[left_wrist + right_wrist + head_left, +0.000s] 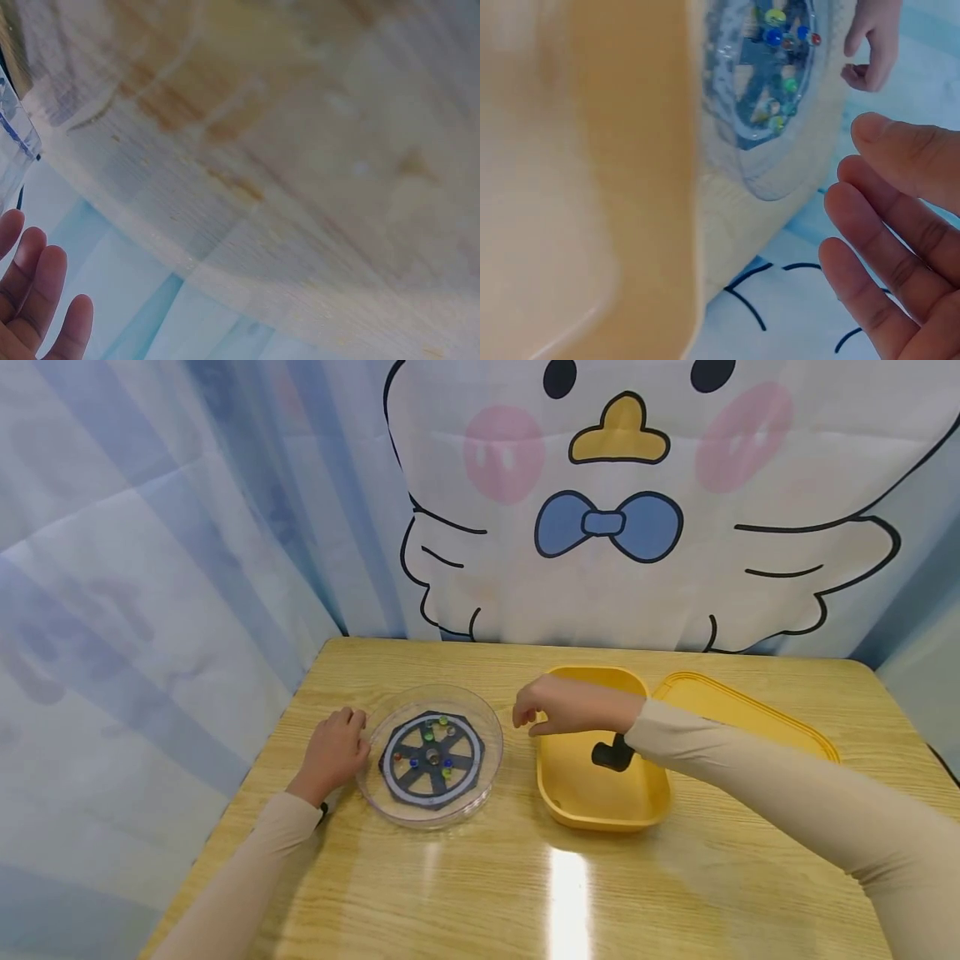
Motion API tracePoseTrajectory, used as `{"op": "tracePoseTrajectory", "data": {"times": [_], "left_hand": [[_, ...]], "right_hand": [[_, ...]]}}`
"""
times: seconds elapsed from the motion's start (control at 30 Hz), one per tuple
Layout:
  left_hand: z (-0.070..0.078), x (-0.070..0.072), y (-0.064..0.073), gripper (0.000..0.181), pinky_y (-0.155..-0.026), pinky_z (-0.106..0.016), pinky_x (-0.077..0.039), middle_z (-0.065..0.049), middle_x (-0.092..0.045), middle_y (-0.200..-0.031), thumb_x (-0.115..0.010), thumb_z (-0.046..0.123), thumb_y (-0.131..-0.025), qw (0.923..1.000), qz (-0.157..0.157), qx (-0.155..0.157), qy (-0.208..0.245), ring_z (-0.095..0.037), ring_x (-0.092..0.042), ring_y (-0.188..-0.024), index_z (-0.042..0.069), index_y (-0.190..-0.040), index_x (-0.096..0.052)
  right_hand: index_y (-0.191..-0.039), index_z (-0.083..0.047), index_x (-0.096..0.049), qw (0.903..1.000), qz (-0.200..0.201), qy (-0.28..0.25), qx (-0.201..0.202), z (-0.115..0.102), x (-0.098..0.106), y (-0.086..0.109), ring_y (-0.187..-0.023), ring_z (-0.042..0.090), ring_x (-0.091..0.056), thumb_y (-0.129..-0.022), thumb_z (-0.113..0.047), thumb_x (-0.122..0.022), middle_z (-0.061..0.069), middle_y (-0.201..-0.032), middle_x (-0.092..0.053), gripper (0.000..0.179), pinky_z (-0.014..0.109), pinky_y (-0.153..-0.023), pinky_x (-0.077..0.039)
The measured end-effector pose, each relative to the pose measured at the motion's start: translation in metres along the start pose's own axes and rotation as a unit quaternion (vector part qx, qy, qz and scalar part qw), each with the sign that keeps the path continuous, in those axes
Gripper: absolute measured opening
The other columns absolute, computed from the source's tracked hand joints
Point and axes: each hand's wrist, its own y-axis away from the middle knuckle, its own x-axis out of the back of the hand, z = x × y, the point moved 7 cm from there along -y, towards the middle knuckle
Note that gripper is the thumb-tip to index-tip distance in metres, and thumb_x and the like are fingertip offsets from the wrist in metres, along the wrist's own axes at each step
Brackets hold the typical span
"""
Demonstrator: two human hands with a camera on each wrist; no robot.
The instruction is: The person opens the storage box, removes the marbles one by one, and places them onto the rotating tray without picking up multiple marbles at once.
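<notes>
A clear round dish point(486, 781) stands on the left part of the table, with several small coloured marbles point(429, 737) lying in it. Through it shows a dark octagonal shape with a pale ring and spokes point(453, 742). At its left rim is my left hand point(333, 753), fingers slightly bent and holding nothing. My right hand point(570, 703) hovers over the left side of a yellow rectangular bin point(551, 802), palm downward. Its thumb point(907, 154) and loosely bent fingers point(866, 285) stand apart with nothing between them.
A yellow lid point(742, 714) lies right of the bin. The wooden table point(450, 893) meets a curtain point(360, 510) with a cartoon print at the back and left. A small black device point(612, 755) on my right wrist hangs over the bin.
</notes>
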Motion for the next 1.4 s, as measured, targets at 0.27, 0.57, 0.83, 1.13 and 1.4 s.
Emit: {"op": "tracePoseTrajectory", "data": {"times": [0.27, 0.57, 0.83, 1.13, 1.4], "left_hand": [[-0.001, -0.001, 0.000, 0.011, -0.064, -0.044, -0.044, -0.015, -0.052, -0.085, -0.053, 0.006, -0.083, 1.0000, -0.003, 0.002, 0.005, -0.028, -0.049, -0.069, 0.001, -0.093, -0.054], [-0.002, -0.001, -0.001, 0.012, -0.065, -0.045, -0.044, -0.015, -0.052, -0.085, -0.053, 0.006, -0.082, 1.0000, 0.007, -0.002, 0.005, -0.029, -0.050, -0.070, 0.001, -0.092, -0.054], [-0.001, 0.001, -0.002, 0.010, -0.063, -0.044, -0.044, -0.015, -0.052, -0.083, -0.054, 0.005, -0.081, 0.9999, 0.012, -0.001, 0.006, -0.029, -0.049, -0.068, 0.001, -0.091, -0.054], [0.000, 0.001, -0.001, 0.009, -0.062, -0.043, -0.043, -0.015, -0.052, -0.083, -0.054, 0.004, -0.083, 0.9999, 0.013, -0.002, 0.004, -0.028, -0.048, -0.066, 0.000, -0.091, -0.054], [-0.001, 0.000, -0.001, 0.009, -0.061, -0.042, -0.042, -0.015, -0.051, -0.082, -0.053, 0.004, -0.083, 0.9999, 0.008, 0.002, 0.006, -0.027, -0.047, -0.066, 0.001, -0.091, -0.054]], "right_hand": [[-0.091, -0.009, -0.071, 0.9990, -0.012, -0.035, 0.025, 0.003, -0.017, 0.027, -0.078, 0.017, -0.062, -0.077, -0.008, -0.074, 0.001, -0.086, -0.068, 0.014, 0.031, -0.074, -0.053], [-0.089, -0.012, -0.071, 0.9928, -0.057, -0.090, 0.055, 0.008, -0.058, 0.039, -0.077, 0.010, -0.061, -0.077, -0.009, -0.074, -0.002, -0.086, -0.069, 0.013, 0.024, -0.072, -0.051], [-0.082, -0.012, -0.070, 0.9891, -0.091, -0.076, 0.087, 0.006, -0.083, 0.037, -0.071, 0.000, -0.053, -0.072, -0.009, -0.074, -0.005, -0.080, -0.065, 0.011, 0.014, -0.067, -0.045], [-0.077, -0.012, -0.071, 0.9886, -0.104, -0.037, 0.103, 0.005, -0.094, 0.038, -0.073, 0.000, -0.055, -0.072, -0.008, -0.073, -0.004, -0.083, -0.065, 0.007, 0.012, -0.068, -0.045], [-0.078, -0.015, -0.073, 0.9888, -0.110, -0.027, 0.097, 0.007, -0.098, 0.038, -0.077, 0.000, -0.059, -0.075, -0.005, -0.072, -0.005, -0.086, -0.067, 0.010, 0.013, -0.070, -0.047]]}}
